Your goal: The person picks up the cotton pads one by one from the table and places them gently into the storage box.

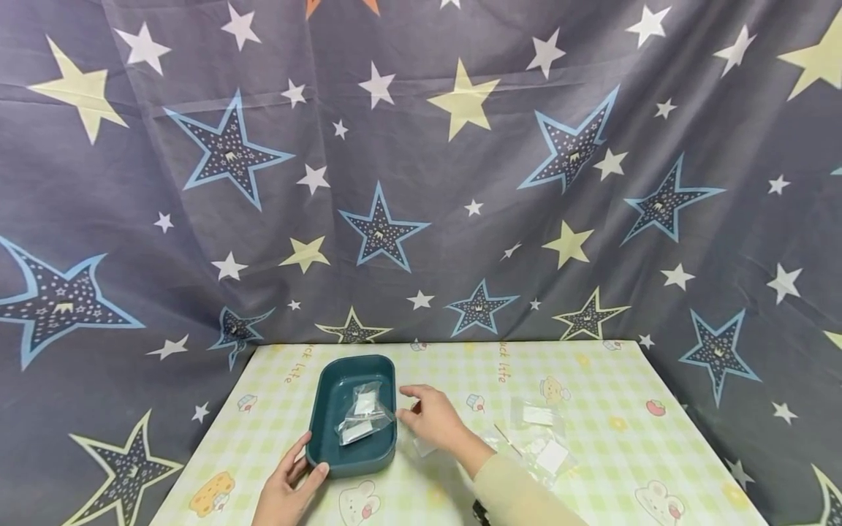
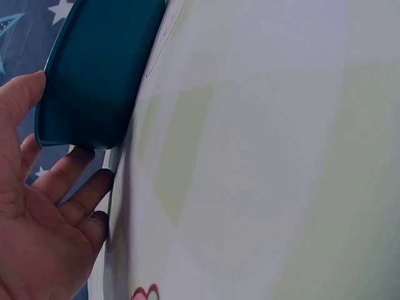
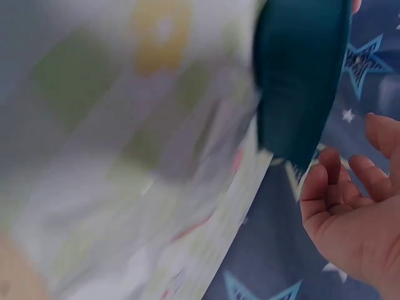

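A dark teal rectangular tray (image 1: 351,471) lies on the table, its long side running away from me. Inside it are two small clear plastic bags, a far one (image 1: 366,399) and a near one (image 1: 357,429), each with a white piece in it. My left hand (image 1: 289,486) grips the tray's near-left corner, thumb on the near side and fingers along the left wall; the left wrist view shows this hand (image 2: 53,206) at the tray's end (image 2: 94,81). Beside the right rim is my right hand (image 1: 434,420), its fingers loosely bent and holding nothing. The right wrist view also shows it (image 3: 356,212) empty.
Right of my right forearm lie more clear bags with white pieces, one farther back (image 1: 538,416) and one nearer (image 1: 551,456), with a thin stick (image 1: 506,438) beside them. Another bag (image 1: 424,447) is partly under the right arm. A star-patterned curtain (image 1: 421,183) surrounds the checked tablecloth (image 1: 612,453).
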Demonstrator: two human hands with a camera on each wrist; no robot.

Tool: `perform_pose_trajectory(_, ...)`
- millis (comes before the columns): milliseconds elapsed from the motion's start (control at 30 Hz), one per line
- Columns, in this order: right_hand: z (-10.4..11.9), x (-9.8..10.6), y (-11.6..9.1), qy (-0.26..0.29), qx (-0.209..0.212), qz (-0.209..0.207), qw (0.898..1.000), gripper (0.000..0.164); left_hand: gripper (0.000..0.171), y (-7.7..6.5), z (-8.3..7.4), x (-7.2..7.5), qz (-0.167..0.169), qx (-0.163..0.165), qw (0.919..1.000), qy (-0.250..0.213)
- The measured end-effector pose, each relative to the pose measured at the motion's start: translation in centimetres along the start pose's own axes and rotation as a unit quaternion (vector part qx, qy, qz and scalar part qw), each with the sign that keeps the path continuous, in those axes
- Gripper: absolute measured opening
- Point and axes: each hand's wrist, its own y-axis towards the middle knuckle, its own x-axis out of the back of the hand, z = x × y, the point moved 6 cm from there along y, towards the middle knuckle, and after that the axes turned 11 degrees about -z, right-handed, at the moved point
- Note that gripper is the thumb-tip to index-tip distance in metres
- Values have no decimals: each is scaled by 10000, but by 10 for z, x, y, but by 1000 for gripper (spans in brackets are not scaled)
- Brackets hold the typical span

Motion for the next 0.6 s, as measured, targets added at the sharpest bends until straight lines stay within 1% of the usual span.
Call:
perform_pose_trajectory(167,-34,32,-8,-113,-237,-216,9994,47,91,0,1,0,8,78,10000,-46)
perform_pose_trajectory(300,-59,62,-19,-18,-717,-400,9966,48,90,2,2,0,17,104,9999,-41)
perform_pose_trajectory(400,-75,85,-27,102,-1055,-626,9924,46,91,3,3,0,-10,105,9999,-2)
perform_pose_trajectory(467,-84,98,-31,103,-1195,-778,9897,45,91,4,4,0,-12,129,9999,28)
perform_pose_trajectory(600,-98,125,-36,-80,-1303,-1028,9861,44,94,6,6,0,-17,206,9998,61)
